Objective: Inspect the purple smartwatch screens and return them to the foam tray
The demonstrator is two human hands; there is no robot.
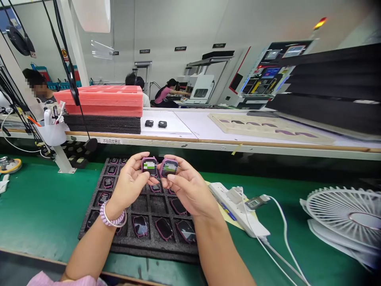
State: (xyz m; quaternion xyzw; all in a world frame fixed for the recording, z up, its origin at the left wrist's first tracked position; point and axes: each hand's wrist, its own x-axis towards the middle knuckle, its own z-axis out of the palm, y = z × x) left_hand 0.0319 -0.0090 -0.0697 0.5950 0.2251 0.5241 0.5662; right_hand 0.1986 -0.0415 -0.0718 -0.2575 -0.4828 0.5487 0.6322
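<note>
My left hand (132,178) grips a purple smartwatch body (149,166) by its edges, thumb at the lower side of the lit screen. Beside it, my right hand (189,180) pinches a second purple watch body (168,168), its screen also lit with a green and white band. Both are held up side by side, above the far half of a black foam tray (133,248). Several more purple watch bodies (164,229) lie in the tray's compartments, some with dark screens, others showing text. My forearms hide parts of the tray.
Right of the tray lies a white power strip (238,210) with cables, then a white fan (345,214). A shelf (208,147) crosses behind, bearing red foam trays (104,99), two small black pieces (162,124) and a beige tray (268,127). Co-workers sit beyond.
</note>
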